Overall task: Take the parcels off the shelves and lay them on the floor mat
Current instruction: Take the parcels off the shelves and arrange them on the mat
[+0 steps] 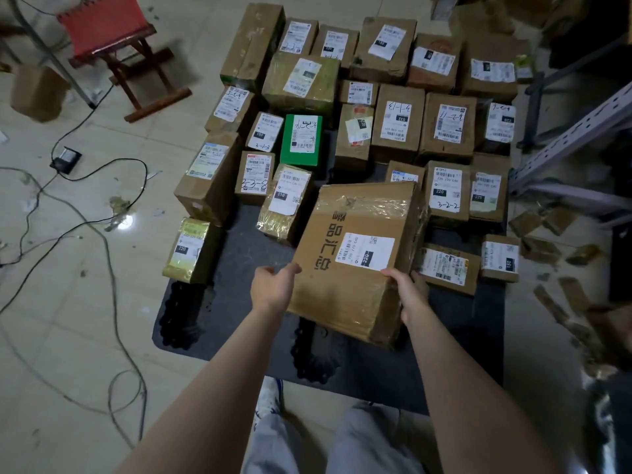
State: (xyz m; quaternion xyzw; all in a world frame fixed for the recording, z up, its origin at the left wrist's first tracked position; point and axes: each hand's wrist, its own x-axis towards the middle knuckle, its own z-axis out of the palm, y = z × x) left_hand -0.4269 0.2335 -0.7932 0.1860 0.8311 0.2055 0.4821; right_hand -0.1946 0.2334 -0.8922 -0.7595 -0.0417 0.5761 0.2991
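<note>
I hold a large taped cardboard parcel (pixel 359 254) with a white label above the near part of the dark floor mat (pixel 239 302). My left hand (pixel 273 289) grips its near left corner, thumb on top. Its near right corner is gripped by my right hand (pixel 410 292). The parcel is tilted, its far edge over smaller parcels. Several labelled parcels lie in rows on the far half of the mat, among them a green box (pixel 301 140) and a gold-wrapped one (pixel 188 248).
A grey metal shelf frame (pixel 574 131) stands at the right with cardboard scraps (pixel 561 295) on the floor below it. A red stool (pixel 116 39), a loose box (pixel 37 92) and black cables (pixel 85 227) lie on the tiles at the left.
</note>
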